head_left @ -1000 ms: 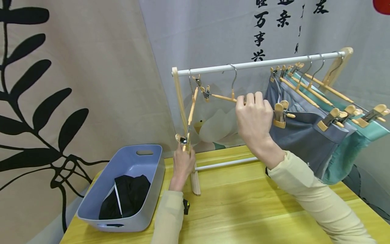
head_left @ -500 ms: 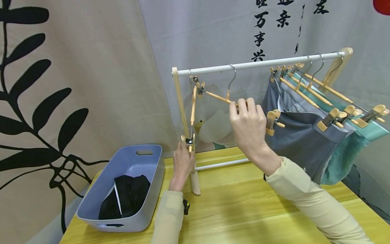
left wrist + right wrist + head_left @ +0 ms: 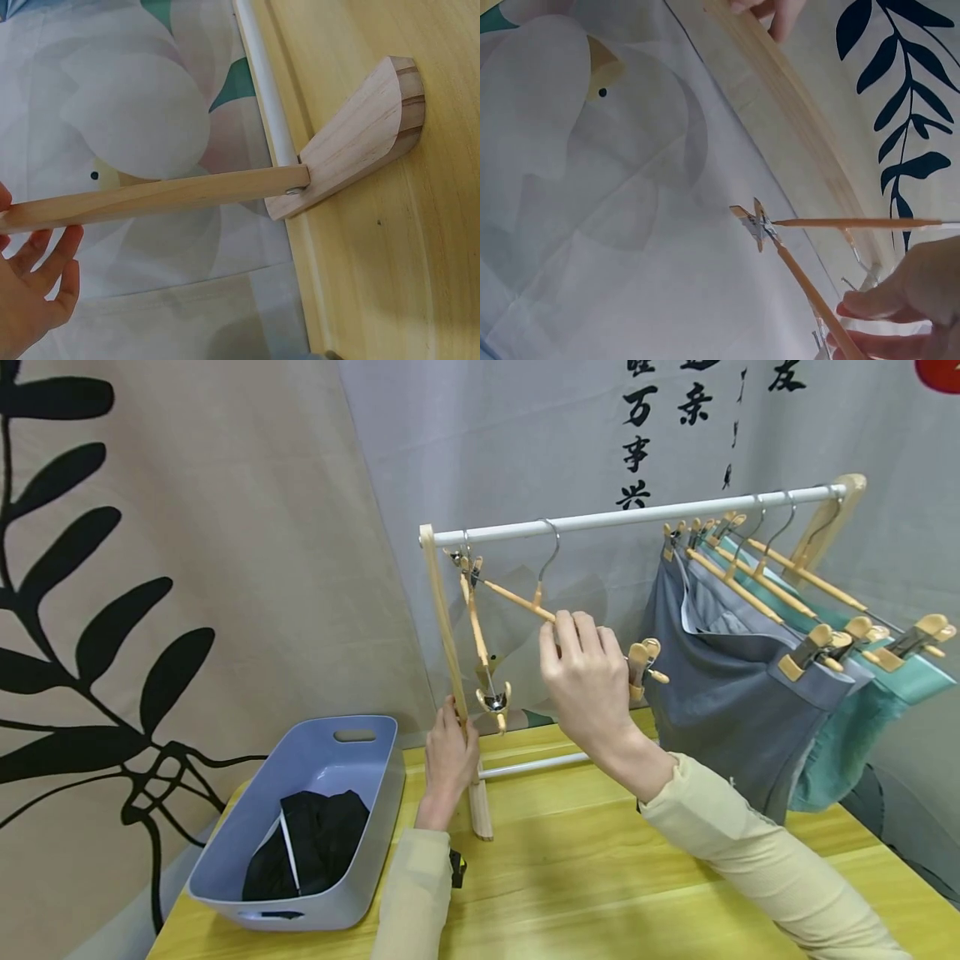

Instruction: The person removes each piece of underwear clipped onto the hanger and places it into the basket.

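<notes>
My left hand [image 3: 450, 756] holds the rack's left wooden post [image 3: 441, 610]. In the left wrist view its fingers [image 3: 54, 259] lie round the post [image 3: 165, 196], above the foot [image 3: 360, 124]. My right hand [image 3: 588, 681] grips the wooden bar of a clip hanger [image 3: 517, 600], whose hook sits on the white rail [image 3: 622, 518]. The right wrist view shows thumb and fingers [image 3: 877, 300] at that hanger bar [image 3: 806, 285]. A second bare clip hanger [image 3: 477, 627] hangs beside the post, its near clip apart from my left hand.
Blue-grey shorts [image 3: 712, 718] and teal shorts [image 3: 836, 760] hang from clip hangers on the rail's right side. On the yellow table [image 3: 555, 877], a blue-grey basket [image 3: 378, 827] holds black cloth [image 3: 330, 835]. A printed curtain [image 3: 510, 443] hangs behind.
My right hand has slid its hanger left along the rail. The second hanger's near clip has swung right, away from my left hand, which now holds the post.
</notes>
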A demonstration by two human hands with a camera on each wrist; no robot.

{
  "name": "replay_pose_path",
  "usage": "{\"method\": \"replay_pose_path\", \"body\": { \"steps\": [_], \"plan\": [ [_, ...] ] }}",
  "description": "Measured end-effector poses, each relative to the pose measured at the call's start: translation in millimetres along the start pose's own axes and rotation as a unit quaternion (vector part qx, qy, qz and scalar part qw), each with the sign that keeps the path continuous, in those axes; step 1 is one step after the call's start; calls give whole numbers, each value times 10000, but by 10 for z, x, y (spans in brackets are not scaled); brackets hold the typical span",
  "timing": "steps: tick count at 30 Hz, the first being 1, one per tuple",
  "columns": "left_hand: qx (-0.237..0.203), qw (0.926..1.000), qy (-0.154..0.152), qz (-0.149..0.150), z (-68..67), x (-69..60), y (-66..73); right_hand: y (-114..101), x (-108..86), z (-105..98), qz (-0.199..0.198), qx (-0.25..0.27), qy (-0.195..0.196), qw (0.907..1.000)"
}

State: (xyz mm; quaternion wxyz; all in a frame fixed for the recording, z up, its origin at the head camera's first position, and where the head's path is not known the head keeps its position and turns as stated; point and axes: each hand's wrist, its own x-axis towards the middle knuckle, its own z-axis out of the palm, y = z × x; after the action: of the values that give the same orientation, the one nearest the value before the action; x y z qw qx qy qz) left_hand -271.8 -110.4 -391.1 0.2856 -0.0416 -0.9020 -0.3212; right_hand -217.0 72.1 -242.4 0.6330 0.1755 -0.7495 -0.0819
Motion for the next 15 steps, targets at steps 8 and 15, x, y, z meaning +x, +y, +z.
{"method": "replay_pose_path", "body": {
  "steps": [8,15],
  "plan": [
    [-54,9999,67,64,-16,-4,6,-51,-129,11,-511,314,-87,9982],
    [-45,9999,100,81,-17,8,5,-95,-309,101,-1099,981,97,9890]
  ]
}}
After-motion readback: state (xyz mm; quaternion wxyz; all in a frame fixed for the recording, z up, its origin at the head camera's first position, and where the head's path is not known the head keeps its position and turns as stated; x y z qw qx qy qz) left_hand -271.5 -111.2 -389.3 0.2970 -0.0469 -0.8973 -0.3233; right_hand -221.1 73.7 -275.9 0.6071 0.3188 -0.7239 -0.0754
